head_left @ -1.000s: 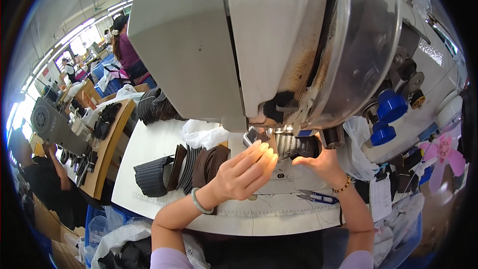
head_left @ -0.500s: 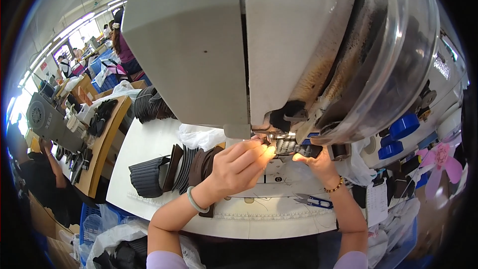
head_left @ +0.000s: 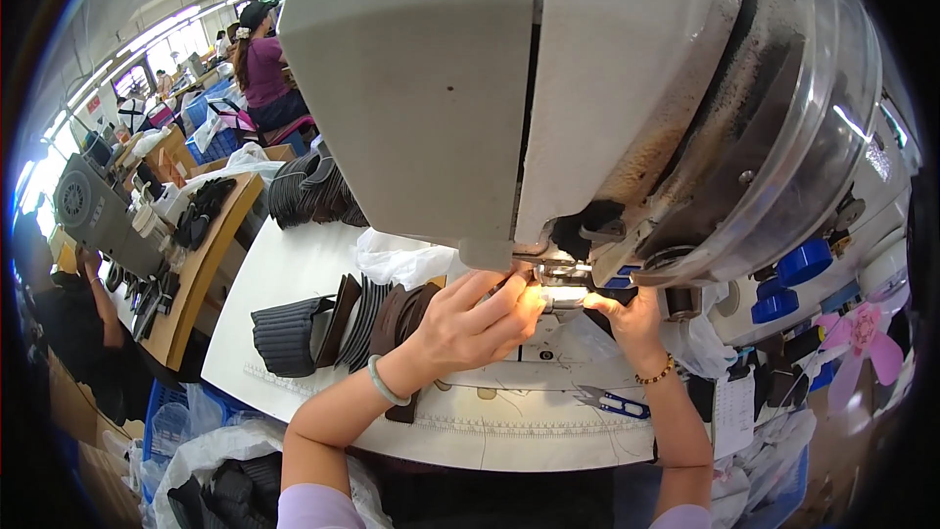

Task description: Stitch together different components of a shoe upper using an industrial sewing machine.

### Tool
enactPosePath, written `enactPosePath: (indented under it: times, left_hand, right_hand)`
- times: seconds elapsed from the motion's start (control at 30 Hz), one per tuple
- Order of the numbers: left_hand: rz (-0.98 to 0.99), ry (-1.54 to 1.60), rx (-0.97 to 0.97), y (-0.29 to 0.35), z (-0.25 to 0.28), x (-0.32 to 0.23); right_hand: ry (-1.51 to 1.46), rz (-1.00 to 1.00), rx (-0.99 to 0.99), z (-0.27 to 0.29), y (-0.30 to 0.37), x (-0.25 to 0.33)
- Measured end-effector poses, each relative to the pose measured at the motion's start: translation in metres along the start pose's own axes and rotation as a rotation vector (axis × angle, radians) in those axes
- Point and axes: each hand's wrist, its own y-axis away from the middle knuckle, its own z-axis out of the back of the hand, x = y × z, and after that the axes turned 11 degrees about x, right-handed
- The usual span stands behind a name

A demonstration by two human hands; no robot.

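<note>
My left hand (head_left: 480, 318) is closed at the needle area of a large sewing machine (head_left: 421, 108), fingertips pinching a small dark piece (head_left: 503, 284) that is mostly hidden by the fingers. Right of it, a shiny, brightly lit metal part (head_left: 565, 296) of the machine shows under the needle area. My right hand (head_left: 634, 325) is on the other side of that part, thumb stretched toward it and apart from the fingers. Nothing shows in its grasp, though some fingers are partly hidden by the machine.
Dark ribbed pieces (head_left: 291, 335) and brown curved pieces (head_left: 403, 318) stand in a row on the white table (head_left: 240, 304). Blue-handled thread snips (head_left: 617, 404) lie near its front edge. A white plastic bag (head_left: 401, 257) is behind; a pink flower-shaped fan (head_left: 864, 333) stands right.
The dark quilted piece that lay between my hands no longer shows there; the bare metal part is visible instead. My right thumb now stands free. The whole view has shifted slightly.
</note>
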Motion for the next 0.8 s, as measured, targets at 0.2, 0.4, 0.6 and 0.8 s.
enactPosePath:
  times: [0.2,0.4,0.6,0.8]
  left_hand:
    - [0.029,0.053,0.001,0.003,-0.001,0.001]
    - [0.039,0.053,0.019,0.003,0.0,0.002]
    - [0.045,0.012,0.008,0.003,-0.002,0.003]
    - [0.054,0.035,-0.004,-0.002,-0.005,-0.002]
  right_hand:
    - [-0.318,-0.111,-0.091,-0.006,-0.011,0.01]
    - [0.022,-0.074,-0.063,-0.007,-0.004,-0.012]
    - [-0.277,-0.025,-0.16,-0.013,-0.016,0.005]
    - [-0.166,-0.072,-0.124,-0.001,-0.006,0.001]
